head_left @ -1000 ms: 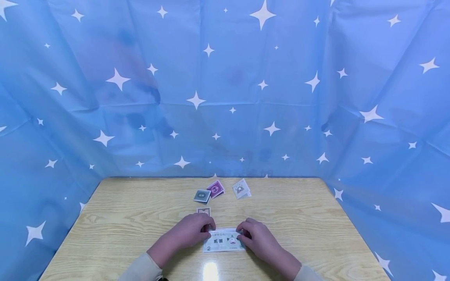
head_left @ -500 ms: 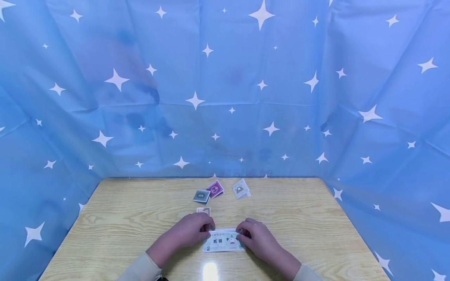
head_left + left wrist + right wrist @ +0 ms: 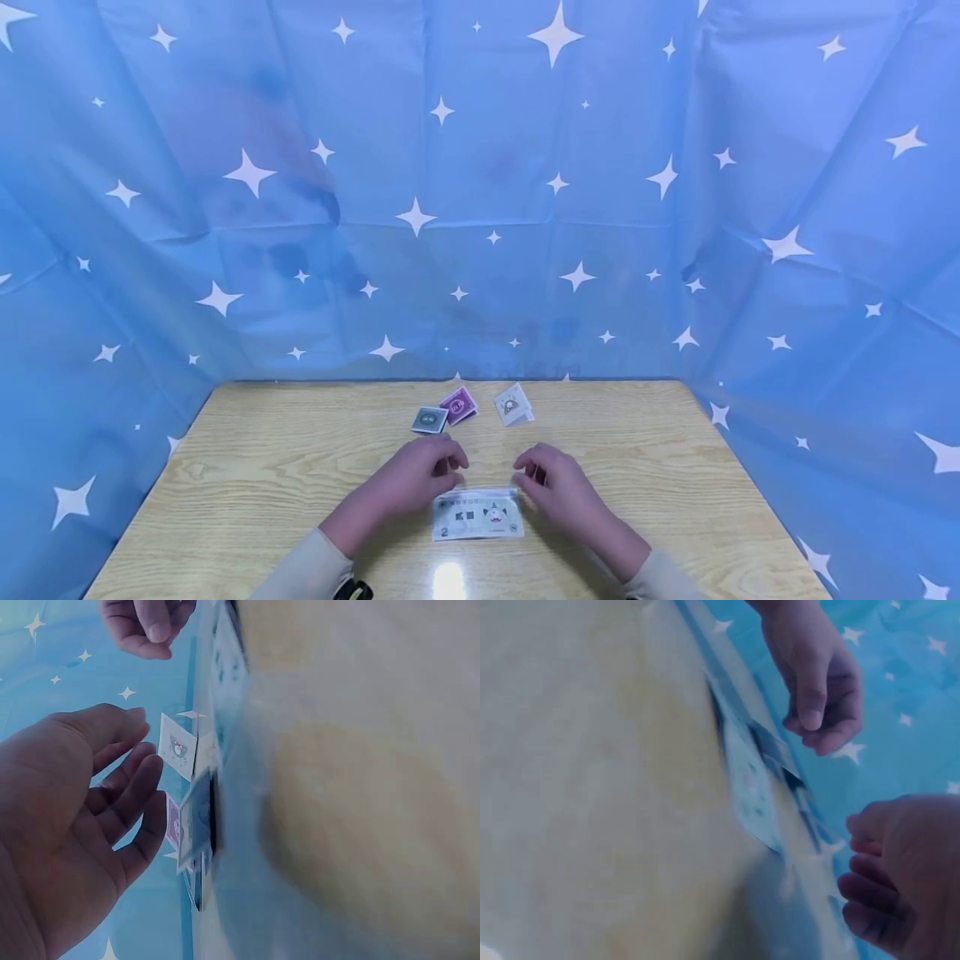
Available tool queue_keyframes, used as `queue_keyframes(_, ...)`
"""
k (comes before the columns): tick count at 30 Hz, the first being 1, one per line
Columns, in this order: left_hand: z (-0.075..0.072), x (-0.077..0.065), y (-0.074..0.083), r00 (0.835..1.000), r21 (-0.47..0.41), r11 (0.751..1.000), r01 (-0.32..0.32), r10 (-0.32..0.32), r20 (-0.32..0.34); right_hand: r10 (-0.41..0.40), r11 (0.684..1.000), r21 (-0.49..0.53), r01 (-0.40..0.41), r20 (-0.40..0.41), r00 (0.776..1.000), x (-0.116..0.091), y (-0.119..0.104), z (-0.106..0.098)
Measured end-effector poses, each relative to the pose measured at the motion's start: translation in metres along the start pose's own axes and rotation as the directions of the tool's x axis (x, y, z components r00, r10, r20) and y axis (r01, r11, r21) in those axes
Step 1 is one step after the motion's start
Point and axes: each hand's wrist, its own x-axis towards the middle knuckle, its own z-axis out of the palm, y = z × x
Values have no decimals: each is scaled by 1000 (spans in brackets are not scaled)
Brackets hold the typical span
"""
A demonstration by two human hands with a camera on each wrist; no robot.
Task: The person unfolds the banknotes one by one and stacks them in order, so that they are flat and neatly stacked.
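Observation:
A pale green play banknote (image 3: pixel 477 523) marked with a 2 and a small cartoon figure lies face up, spread out, near the front of the table. Just past its upper left corner hovers my left hand (image 3: pixel 412 477), fingers loosely curved with nothing in them. My right hand (image 3: pixel 558 485) hangs at the upper right corner, likewise loosely bent and holding nothing. In the left wrist view a gap shows between the left hand (image 3: pixel 82 802) and the papers; the right wrist view shows the right hand (image 3: pixel 907 874) apart from the note too.
Toward the back of the wooden table (image 3: pixel 285 450) stand a folded grey-green note (image 3: pixel 429 419), a folded purple note (image 3: pixel 458 406) and a folded white note (image 3: pixel 513 404) with a drawing. A blue star-patterned cloth (image 3: pixel 495 250) surrounds the table.
Both hands have let go of the banknote's upper corners and risen away from it, slightly forward. The banknote stays in place. My left hand now covers the small brownish paper seen earlier behind it.

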Motion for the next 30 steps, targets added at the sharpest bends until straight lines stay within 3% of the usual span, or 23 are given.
queue_keyframes(6,0,34,3,996,-110,994,-1,-10,-93,23,999,-42,-28,-98,995,31,10,-16)
queue_keyframes(12,1,76,5,985,-75,997,3,-16,-171,27,994,-103,-41,-131,991,67,24,-32)
queue_keyframes(20,4,120,2,987,42,998,47,-40,-157,-4,988,-153,-2,-38,999,109,41,-38)
queue_keyframes(27,8,139,0,994,79,996,37,-28,-108,7,992,-122,1,70,998,127,54,-34)
queue_keyframes(28,15,145,-11,994,91,996,17,-6,-113,13,994,-114,-4,78,997,128,56,-34)
queue_keyframes(30,17,147,-13,994,108,994,22,-10,-111,22,995,-104,-13,90,996,129,58,-33)
